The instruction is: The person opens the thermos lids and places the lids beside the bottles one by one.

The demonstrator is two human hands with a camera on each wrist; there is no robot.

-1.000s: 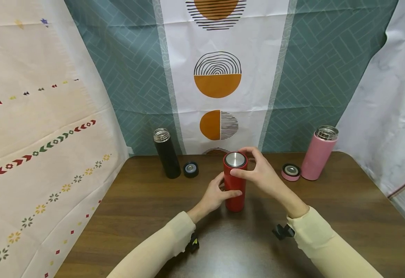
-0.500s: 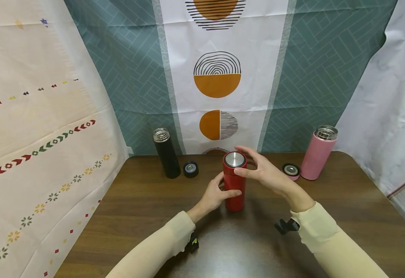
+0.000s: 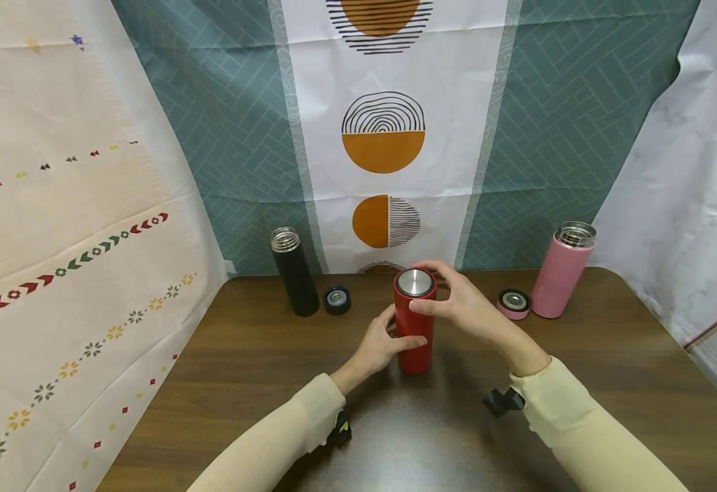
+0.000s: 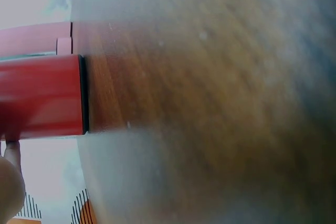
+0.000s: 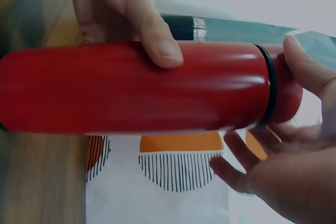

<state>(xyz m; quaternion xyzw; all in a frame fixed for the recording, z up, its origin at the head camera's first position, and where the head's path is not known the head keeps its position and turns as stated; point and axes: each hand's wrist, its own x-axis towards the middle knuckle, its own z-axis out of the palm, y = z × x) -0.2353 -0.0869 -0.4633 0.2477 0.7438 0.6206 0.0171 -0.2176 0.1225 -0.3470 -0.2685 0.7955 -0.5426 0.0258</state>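
Observation:
A red thermos flask stands upright on the wooden table, its red lid with a silvery top in place. Low on the body, my left hand grips the flask from the left, thumb across the front. My right hand holds the lid, thumb on the near side and fingers behind. In the right wrist view a black ring runs between lid and body, and the right thumb rests against the lid. The left wrist view shows the flask's base on the table.
At the back left stands a lidless black flask, with a black lid beside it. A lidless pink flask and its pink lid are at the back right. A patterned cloth hangs behind the table.
My right hand shifted back with its thumb farther right on the lid, then closed in around it again. The left hand and the flask have stayed put.

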